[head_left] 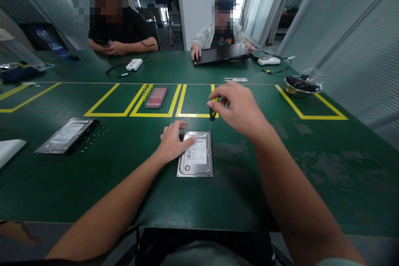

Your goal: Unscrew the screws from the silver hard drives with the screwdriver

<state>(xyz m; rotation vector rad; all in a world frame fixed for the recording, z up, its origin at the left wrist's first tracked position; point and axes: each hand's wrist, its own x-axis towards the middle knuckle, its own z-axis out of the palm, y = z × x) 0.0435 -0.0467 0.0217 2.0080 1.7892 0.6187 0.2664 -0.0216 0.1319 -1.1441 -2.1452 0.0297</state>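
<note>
On the green surface (124, 191), the spread left hand (171, 144) steadies a flat silver hard drive (199, 168) under the black-and-yellow screwdriver (212, 114) pinched upright in the right hand (239, 106).

The left hand (173, 143) rests on the near hard drive (195, 162), its thumb over the label, while the right hand (238, 110) grips a yellow-and-black screwdriver (213, 111) upright, with its tip at the drive's far right corner. To the left on the green table (134, 191) lies another hard drive (67, 135) with small screws (90, 139) just right of it; at the far side, one person (121, 29) holds a phone (102, 43) and another (222, 29) holds a dark flat panel (222, 53), with a metal bowl (301, 90) to the right
</note>
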